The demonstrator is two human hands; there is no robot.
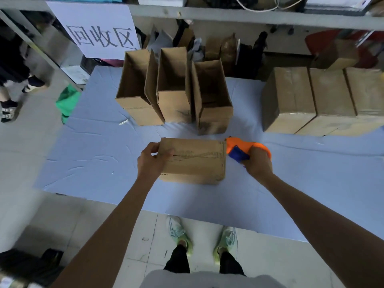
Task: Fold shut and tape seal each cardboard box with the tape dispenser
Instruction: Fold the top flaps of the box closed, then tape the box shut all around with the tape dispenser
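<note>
Your left hand [152, 161] grips the left end of the brown cardboard box with its flaps folded shut [193, 161], fingers curled over the top edge and thumb lying on the top near the centre seam. The box sits on the pale blue cloth-covered table [93, 159], close to the near edge in front of you. Your right hand [258, 163] is closed around the orange tape dispenser with a blue roller [239, 149] — its front end touches the box's right edge, level with the seam. Behind it stand three open brown cardboard boxes [174, 88], flaps upright, side by side. To the right, well apart from them, a row of closed brown cardboard boxes [324, 100] rests on the table — their tops look glossy.
</note>
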